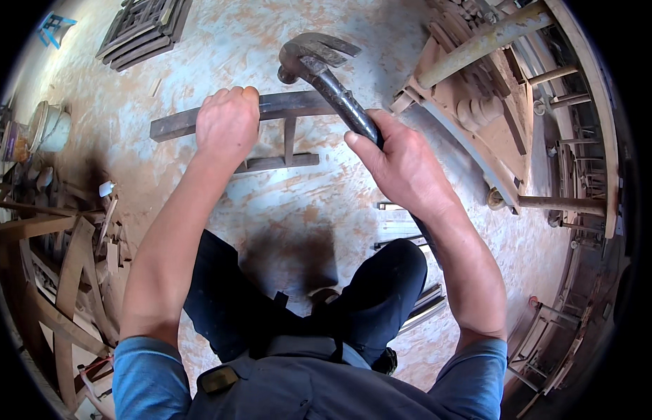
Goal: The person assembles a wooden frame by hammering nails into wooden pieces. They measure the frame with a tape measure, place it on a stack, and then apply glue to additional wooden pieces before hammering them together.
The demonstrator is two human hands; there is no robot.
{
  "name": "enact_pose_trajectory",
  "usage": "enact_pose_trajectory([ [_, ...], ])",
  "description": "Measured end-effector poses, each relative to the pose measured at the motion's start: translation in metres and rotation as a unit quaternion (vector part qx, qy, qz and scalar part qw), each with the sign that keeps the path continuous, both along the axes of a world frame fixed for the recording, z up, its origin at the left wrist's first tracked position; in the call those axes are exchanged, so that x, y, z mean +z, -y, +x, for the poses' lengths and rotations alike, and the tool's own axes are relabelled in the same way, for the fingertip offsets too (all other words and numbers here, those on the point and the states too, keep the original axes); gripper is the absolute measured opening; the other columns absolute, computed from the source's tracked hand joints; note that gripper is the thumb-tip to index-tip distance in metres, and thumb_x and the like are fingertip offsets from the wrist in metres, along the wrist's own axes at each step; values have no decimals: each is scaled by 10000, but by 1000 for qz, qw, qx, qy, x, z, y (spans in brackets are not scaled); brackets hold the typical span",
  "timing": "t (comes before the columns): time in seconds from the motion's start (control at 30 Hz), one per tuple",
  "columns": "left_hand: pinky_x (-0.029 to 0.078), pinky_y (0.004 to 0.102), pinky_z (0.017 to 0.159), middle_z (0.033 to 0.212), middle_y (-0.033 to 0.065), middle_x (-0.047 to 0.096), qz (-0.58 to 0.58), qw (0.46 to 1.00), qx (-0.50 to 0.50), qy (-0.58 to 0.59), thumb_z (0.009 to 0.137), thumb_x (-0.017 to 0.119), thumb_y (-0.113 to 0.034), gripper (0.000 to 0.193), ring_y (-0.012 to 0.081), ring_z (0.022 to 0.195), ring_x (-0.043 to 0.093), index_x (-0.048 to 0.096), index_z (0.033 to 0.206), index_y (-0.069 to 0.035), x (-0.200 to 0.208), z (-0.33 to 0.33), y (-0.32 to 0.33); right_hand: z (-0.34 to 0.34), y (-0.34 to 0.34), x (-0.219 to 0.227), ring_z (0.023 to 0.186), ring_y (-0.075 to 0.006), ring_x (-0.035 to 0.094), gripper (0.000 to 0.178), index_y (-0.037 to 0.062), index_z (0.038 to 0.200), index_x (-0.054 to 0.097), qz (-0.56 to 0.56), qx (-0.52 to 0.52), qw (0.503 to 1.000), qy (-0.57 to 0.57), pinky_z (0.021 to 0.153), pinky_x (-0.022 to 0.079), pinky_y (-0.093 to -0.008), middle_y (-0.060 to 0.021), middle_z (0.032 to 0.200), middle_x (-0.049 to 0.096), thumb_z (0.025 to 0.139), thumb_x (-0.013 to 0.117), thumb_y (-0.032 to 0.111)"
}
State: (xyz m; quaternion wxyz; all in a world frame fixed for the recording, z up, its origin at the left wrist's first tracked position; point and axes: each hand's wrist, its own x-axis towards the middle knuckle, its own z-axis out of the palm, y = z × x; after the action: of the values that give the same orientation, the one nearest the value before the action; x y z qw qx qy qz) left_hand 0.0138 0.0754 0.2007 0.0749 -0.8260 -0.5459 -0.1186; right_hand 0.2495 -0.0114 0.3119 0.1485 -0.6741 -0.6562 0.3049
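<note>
A claw hammer is in my right hand, its dark handle wrapped by the fingers. Its metal head is raised, with the claw pointing right and the striking face toward the lower left. My left hand is closed over the top of a thick dark wooden bar, left of its middle. A thin upright strip joins this bar to a lower wooden piece near the floor. The hammer and my right hand hide the bar's right end.
A wheeled wooden cart loaded with wood pieces stands at the right. Stacked dark frames lie at the far left. A white bucket and piled wooden offcuts are on the left. Several strips lie beside my right leg.
</note>
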Motion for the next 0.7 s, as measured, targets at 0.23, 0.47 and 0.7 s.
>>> enact_pose_trajectory([
  [0.23, 506, 404, 760, 847, 115, 638, -5, 1000, 1, -5, 682, 743, -82, 239, 287, 840, 633, 588, 860, -47, -1, 0, 1, 3, -1, -6, 741, -404, 647, 348, 2, 1029, 597, -29, 38, 999, 24, 684, 495, -472, -229, 752, 646, 937, 610, 338],
  [0.47, 503, 408, 756, 832, 104, 630, -16, 1000, 8, -3, 681, 746, -93, 251, 288, 828, 631, 591, 875, -55, 2, -1, 6, -3, 3, 25, 724, -403, 651, 371, -14, 969, 590, 25, -6, 1000, -12, 647, 498, -481, -244, 726, 639, 941, 600, 356],
  [0.7, 502, 406, 764, 842, 101, 626, -30, 999, -10, -6, 682, 745, -98, 264, 287, 833, 625, 593, 893, -56, 4, 1, 18, 3, -7, 1, 710, -439, 637, 374, -30, 925, 585, -5, 90, 991, 96, 654, 507, -488, -253, 718, 640, 941, 596, 343],
])
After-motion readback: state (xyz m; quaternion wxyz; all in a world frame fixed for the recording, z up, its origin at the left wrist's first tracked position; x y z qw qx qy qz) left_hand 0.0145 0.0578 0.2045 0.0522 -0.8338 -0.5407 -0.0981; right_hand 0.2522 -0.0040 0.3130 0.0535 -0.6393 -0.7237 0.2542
